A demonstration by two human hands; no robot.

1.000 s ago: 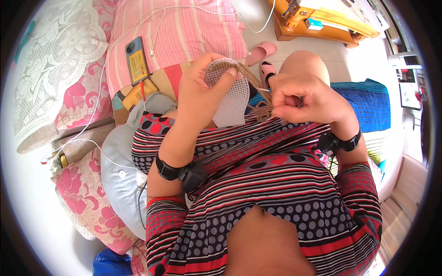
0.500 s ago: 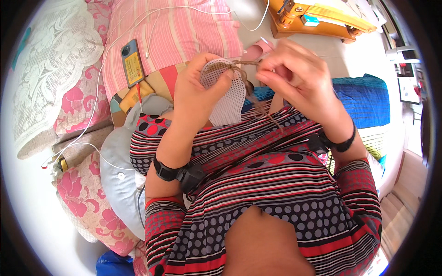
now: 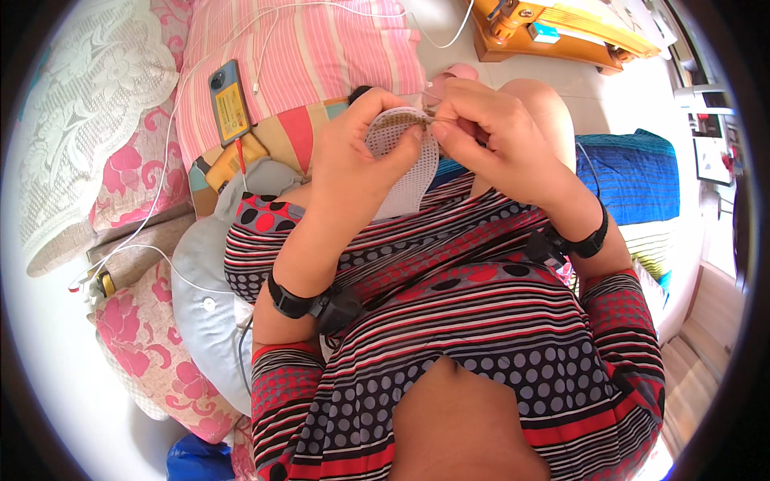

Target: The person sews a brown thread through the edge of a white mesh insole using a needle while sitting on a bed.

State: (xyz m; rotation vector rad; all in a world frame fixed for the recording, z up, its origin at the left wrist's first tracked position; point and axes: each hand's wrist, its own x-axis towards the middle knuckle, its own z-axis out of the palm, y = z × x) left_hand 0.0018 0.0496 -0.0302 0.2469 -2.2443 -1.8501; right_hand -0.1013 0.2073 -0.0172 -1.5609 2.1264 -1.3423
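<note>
My left hand [image 3: 350, 164] grips a white plastic mesh canvas [image 3: 411, 180], rounded at its upper end, with the thumb on its face and fingers behind. Brown yarn stitches [image 3: 395, 120] run across the canvas near its top. Close against the canvas's right edge, my right hand [image 3: 496, 138] is closed in a pinch on brown yarn [image 3: 431, 119]. Its curled fingers hide most of the strand, and I cannot make out whether a needle is among them. The lower end of the canvas hangs above my patterned dress [image 3: 449, 264].
A phone [image 3: 230, 104] with a cable plugged in rests on a pink striped cushion [image 3: 321, 48]. White cables trail across the left side. Blue fabric [image 3: 630, 176] lies to the right; wooden furniture [image 3: 513, 36] stands at the far right. A flowered cushion [image 3: 172, 353] is at lower left.
My right hand has moved left to the canvas edge. The loose brown yarn that dangled between the hands is no longer visible. My left hand still holds the canvas, shifted slightly right.
</note>
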